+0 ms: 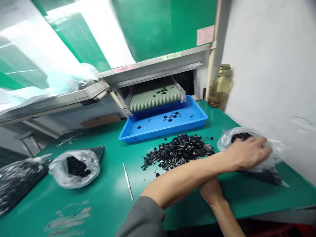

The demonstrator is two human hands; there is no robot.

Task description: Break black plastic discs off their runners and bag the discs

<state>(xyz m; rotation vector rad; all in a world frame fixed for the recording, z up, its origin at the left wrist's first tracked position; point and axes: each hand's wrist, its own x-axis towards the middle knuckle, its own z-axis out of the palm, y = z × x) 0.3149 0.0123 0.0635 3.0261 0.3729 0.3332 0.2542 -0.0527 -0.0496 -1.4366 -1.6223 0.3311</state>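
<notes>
My left hand reaches across my body and closes over a clear plastic bag holding black parts, at the right of the green bench. My right hand lies under my left forearm, its fingers hidden. Just left of both hands is a loose heap of black ring-shaped parts, with stray bits around it. The nearest edge of the heap almost reaches my left forearm.
A blue plastic tray with a few black parts sits under a ribbed conveyor belt. Two more plastic bags of black parts lie at left, near a thin white tool. A jar stands by the white wall.
</notes>
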